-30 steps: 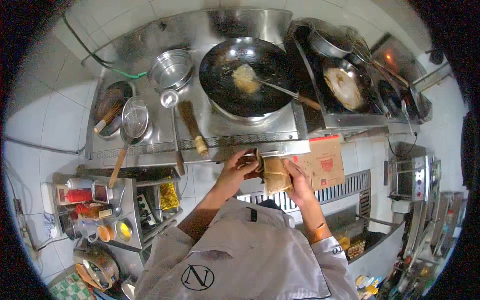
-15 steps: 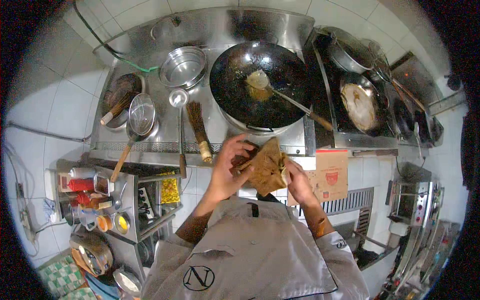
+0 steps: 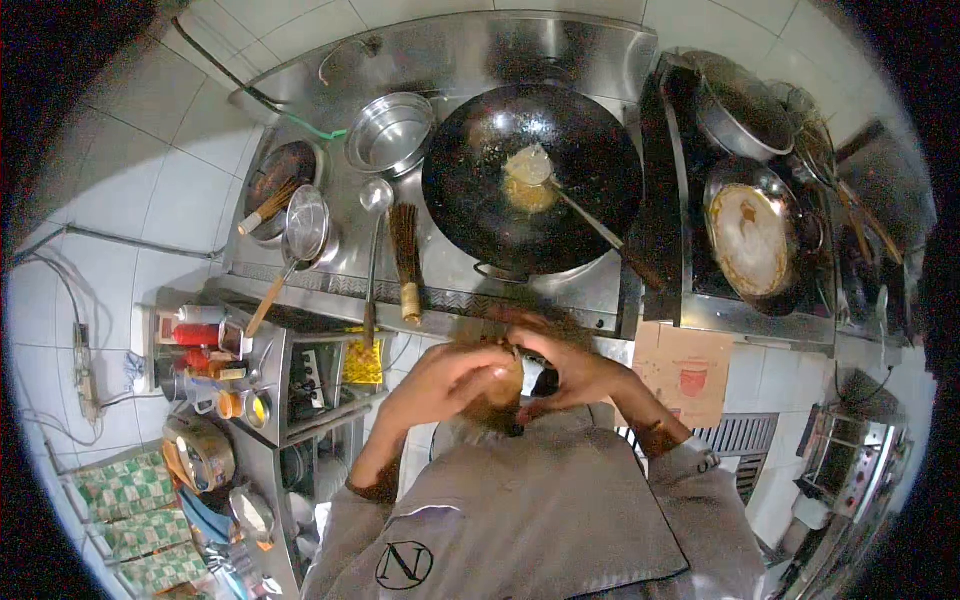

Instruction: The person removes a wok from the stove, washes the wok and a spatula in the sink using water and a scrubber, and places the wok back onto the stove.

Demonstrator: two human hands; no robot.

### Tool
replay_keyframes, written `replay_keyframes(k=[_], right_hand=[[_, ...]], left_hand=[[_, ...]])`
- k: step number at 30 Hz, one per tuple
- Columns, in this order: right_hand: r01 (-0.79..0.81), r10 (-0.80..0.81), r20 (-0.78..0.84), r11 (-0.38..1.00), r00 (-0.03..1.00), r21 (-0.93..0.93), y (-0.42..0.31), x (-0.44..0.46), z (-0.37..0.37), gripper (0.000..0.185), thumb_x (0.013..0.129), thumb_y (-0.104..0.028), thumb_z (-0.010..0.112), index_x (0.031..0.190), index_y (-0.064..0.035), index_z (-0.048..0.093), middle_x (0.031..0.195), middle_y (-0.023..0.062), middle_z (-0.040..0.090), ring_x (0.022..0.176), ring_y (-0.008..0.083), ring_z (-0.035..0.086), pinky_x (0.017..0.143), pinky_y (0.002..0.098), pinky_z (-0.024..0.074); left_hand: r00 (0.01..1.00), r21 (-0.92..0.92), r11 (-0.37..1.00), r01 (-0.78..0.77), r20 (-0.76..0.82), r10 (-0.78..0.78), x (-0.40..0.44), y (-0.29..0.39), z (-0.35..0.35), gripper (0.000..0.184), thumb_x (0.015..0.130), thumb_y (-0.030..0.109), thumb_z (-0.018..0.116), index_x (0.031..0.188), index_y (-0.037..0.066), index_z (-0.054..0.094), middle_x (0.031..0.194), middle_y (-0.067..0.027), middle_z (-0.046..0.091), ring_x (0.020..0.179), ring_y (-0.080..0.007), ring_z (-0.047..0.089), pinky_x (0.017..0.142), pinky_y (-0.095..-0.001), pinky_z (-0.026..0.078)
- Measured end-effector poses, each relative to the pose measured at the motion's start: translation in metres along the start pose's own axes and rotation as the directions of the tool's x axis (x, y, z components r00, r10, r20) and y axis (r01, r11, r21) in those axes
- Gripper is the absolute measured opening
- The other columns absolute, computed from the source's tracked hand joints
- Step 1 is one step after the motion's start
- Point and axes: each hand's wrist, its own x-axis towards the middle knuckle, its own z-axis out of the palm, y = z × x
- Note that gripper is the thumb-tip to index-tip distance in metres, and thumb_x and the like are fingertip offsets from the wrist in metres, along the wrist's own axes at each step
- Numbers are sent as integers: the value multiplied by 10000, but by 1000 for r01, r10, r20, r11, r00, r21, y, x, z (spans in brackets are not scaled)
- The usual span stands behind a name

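Observation:
A crumpled brown cloth (image 3: pixel 504 388), partly blurred, is held between my two hands above the front of my apron. My left hand (image 3: pixel 445 385) is closed on its left side, with thumb and fingers bent over it. On the other side my right hand (image 3: pixel 580 375) curls in, its fingertips and thumb at the cloth's right edge. Just beyond my hands sits a large black wok (image 3: pixel 530 220). A ladle (image 3: pixel 580 210) rests in it, its bowl in a small pool of pale brownish liquid.
Left of the wok lie a bamboo brush (image 3: pixel 406 260), a long ladle (image 3: pixel 373 240), a strainer (image 3: pixel 306 225) and a steel pot (image 3: pixel 388 135). A second pan (image 3: pixel 750 240) with pale, frothy contents stands right. Sauce bottles (image 3: pixel 200 335) crowd the left shelf.
The cloth, spread broad and facing up before, is now turned on edge and bunched between my hands. My right hand has come in closer to the left. The view has shifted slightly.

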Motion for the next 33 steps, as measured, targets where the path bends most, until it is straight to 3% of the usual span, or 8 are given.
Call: replay_keyframes(k=[4, 7, 12, 14, 22, 26, 28, 33], right_hand=[[-389, 199, 414, 807, 888, 445, 24, 6, -14, 375, 841, -256, 796, 1058, -29, 589, 953, 0, 570, 933, 63, 498, 785, 244, 426], [-367, 241, 278, 666, 930, 649, 10, 12, -23, 387, 860, -237, 773, 1112, -37, 559, 967, -17, 573, 931, 52, 493, 771, 231, 418], [-457, 521, 72, 665, 851, 591, -18, 26, -69, 368, 875, -159, 748, 1180, -98, 550, 1107, 3, 597, 1067, 118, 548, 928, 281, 463], [-446, 534, 31, 671, 845, 592, -25, 24, -74, 434, 880, -142, 736, 1265, -98, 542, 1185, 17, 614, 1136, 136, 549, 974, 297, 453], [-537, 525, 131, 779, 841, 324, -17, -6, -60, 551, 825, -148, 777, 1327, -59, 568, 1303, 81, 616, 1248, 210, 541, 1046, 342, 440], [-450, 417, -179, 863, 891, -229, -29, -9, -29, 304, 809, -111, 739, 1095, -44, 659, 1118, 130, 675, 1164, 291, 576, 1008, 386, 454], [-622, 660, 27, 721, 751, -305, -45, -4, -29, 248, 824, -115, 717, 1067, -88, 683, 1237, 153, 603, 1194, 343, 531, 979, 420, 458], [-308, 304, -79, 858, 949, -411, -26, -23, -40, 189, 839, -100, 680, 1022, -64, 713, 1168, 168, 617, 1119, 322, 572, 952, 402, 469]], left_hand=[[973, -295, 931, 213, -22, -230, 1, -3, -4, 282, 932, 131, 680, 1185, 19, 627, 1018, -49, 666, 949, -102, 587, 820, -291, 489], [975, -370, 907, 202, 166, -149, 16, 4, -24, 537, 706, 271, 898, 1117, 25, 658, 1011, -46, 680, 933, -145, 625, 856, -302, 497], [798, -265, 830, 492, 519, -308, 5, -60, -42, 472, 721, 221, 883, 1101, 9, 698, 1021, 1, 721, 921, -150, 652, 880, -292, 490], [901, -614, 668, 421, 371, -227, -7, -85, -44, 453, 780, 93, 822, 1190, -9, 658, 1077, 5, 704, 990, -97, 626, 901, -271, 492], [945, -906, 402, 134, -6, -328, -3, -82, -49, 701, 840, 18, 725, 1462, 115, 415, 1356, -73, 524, 1236, -198, 521, 1052, -347, 416], [972, -551, 807, 212, 33, -232, -11, -107, -50, 448, 874, 56, 712, 1302, 72, 581, 1261, -51, 609, 1189, -155, 548, 1024, -314, 438], [955, -571, 767, 293, 131, -267, -15, -86, -54, 394, 835, 51, 759, 1212, 56, 641, 1212, -37, 642, 1144, -140, 572, 1001, -305, 452], [997, -226, 972, -63, 31, 71, -33, -122, -24, 343, 736, 85, 857, 1031, 56, 687, 1052, -51, 643, 995, -155, 581, 839, -312, 476]])
